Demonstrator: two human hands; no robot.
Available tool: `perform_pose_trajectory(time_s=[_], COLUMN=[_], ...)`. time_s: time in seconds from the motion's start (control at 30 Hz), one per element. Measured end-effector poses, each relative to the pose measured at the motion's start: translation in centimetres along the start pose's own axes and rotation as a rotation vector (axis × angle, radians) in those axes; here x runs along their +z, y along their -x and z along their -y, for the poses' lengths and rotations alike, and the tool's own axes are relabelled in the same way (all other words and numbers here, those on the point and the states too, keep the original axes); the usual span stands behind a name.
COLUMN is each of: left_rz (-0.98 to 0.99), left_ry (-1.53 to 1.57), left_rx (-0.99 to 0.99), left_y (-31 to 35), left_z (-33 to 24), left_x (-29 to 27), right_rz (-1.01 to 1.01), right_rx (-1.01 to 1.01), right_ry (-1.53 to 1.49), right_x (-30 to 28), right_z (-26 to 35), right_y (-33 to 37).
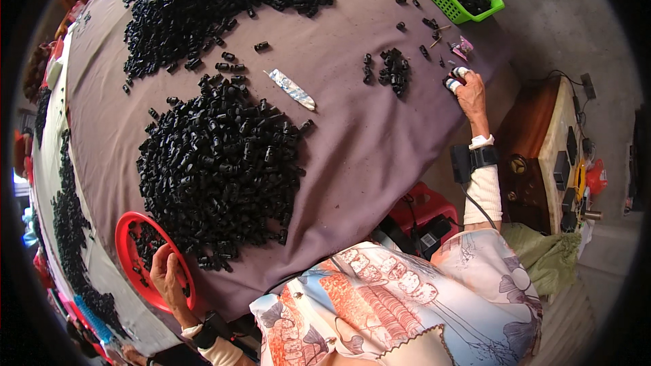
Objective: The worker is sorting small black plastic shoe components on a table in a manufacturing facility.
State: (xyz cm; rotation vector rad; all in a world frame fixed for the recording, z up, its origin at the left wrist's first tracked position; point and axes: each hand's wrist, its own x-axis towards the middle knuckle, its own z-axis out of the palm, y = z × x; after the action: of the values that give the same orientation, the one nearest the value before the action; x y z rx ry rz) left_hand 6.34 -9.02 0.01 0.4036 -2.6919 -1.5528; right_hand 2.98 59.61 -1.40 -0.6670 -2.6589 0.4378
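Note:
My left hand [168, 276] is over the right side of a red plastic basin [126, 230] that holds small black pieces [146, 240]. Its fingers are curled, and whatever they pinch is hidden. Out at the right edge of the cloth, my right hand [470, 95] has white tape on its fingertips. Those fingers are closed on a small black plastic part [449, 83], only partly visible. A large heap of black cylindrical parts [217, 163] lies just beyond the basin. Between the hands, farther off, sits a small cluster of the same parts [394, 71].
A green plastic basket [498, 8] of black parts stands at the far right. Another big heap [203, 7] covers the far left. A white-and-blue strip [291, 89] and a small pink packet [462, 47] lie on the mauve cloth [339, 156]. A wooden cabinet [529, 156] stands right.

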Motion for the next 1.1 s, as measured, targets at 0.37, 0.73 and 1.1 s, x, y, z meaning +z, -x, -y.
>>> perform_pose_trajectory(time_s=[0.37, 0.73, 1.1], left_rz=[0.006, 0.033, 0.022], left_ry=[0.05, 0.067, 0.05], left_rx=[-0.056, -0.095, -0.069], left_y=[0.3, 0.3, 0.1], left_z=[-1.1, -1.6, -1.1], left_x=[0.4, 0.3, -0.1], right_rz=[-0.097, -0.132, -0.122], right_rx=[0.082, -0.029, -0.111], right_ry=[0.131, 0.164, 0.117], right_x=[-1.0, 1.3, 1.5], right_z=[-1.9, -0.8, 2.1], right_y=[-3.0, -3.8, -3.8])
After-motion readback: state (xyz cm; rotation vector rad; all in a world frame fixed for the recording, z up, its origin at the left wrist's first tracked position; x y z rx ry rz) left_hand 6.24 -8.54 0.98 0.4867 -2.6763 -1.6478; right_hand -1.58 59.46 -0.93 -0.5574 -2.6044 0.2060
